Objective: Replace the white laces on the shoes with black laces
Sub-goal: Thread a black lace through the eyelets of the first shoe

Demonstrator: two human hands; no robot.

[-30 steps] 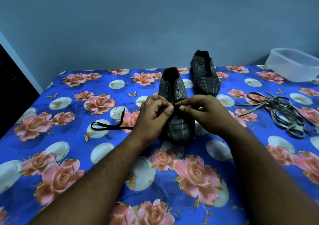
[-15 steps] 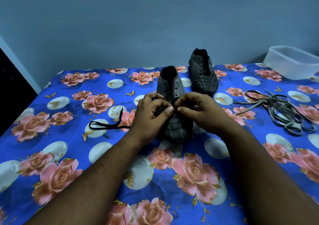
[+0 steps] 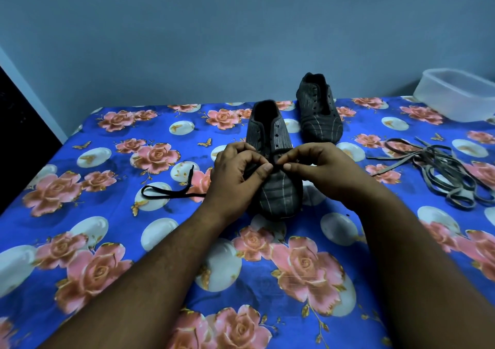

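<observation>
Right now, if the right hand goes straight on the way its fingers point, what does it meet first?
The right hand points leftward across the near shoe, so it would probably first meet the left hand, whose thumb is almost touching it.

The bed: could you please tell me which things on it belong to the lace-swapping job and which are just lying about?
In the job:
near shoe
far shoe
black lace, pinched by left hand and right hand
removed laces

Lying about:
plastic tub

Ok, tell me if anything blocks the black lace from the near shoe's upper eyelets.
Nothing visible does. Both hands, left hand and right hand, pinch the black lace low on the near shoe. The eyelet rows above them are bare, and the tongue lies flat.
</observation>
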